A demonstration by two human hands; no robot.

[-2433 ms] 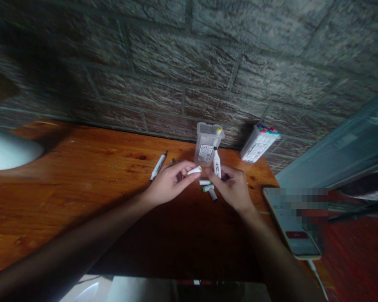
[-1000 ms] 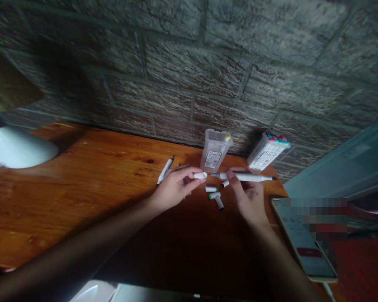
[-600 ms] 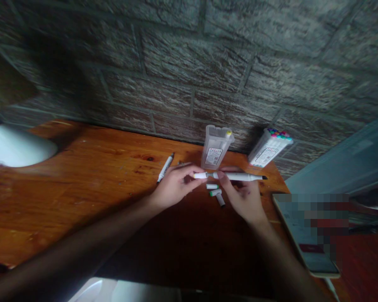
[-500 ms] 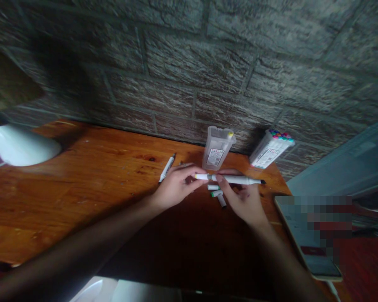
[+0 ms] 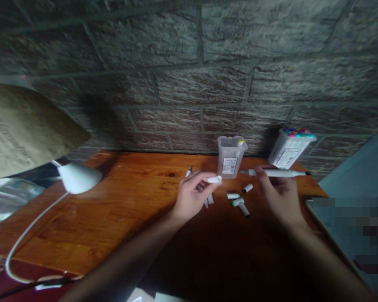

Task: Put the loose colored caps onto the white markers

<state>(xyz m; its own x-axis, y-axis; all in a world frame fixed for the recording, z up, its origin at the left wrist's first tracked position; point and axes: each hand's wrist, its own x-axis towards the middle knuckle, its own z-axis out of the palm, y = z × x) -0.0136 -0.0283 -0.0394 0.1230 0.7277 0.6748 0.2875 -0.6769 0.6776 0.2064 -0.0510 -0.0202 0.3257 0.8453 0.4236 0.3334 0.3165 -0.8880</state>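
Note:
Between its thumb and fingers, my left hand (image 5: 190, 195) pinches a white cap (image 5: 214, 179) with a yellow end. My right hand (image 5: 280, 195) grips a white marker (image 5: 277, 172), held level, its uncapped tip pointing left and its dark end right. Several loose caps, one of them a white cap with a green end (image 5: 233, 196), lie on the wooden table between my hands. Other markers (image 5: 210, 198) lie partly hidden behind my left hand. A clear case (image 5: 229, 161) holding a yellow-ended marker stands just beyond the hands.
At the back right a second case (image 5: 290, 147) is full of markers with coloured ends. A lamp with a white base (image 5: 78, 178) and brown shade (image 5: 31, 130) stands left, its cable hanging over the table (image 5: 119, 218). A flat device (image 5: 340, 235) lies right; a brick wall (image 5: 176, 84) rises behind.
The cap and marker, end to end before, are now apart, my right hand having moved right with the marker. The view has shifted left, showing more of the lamp.

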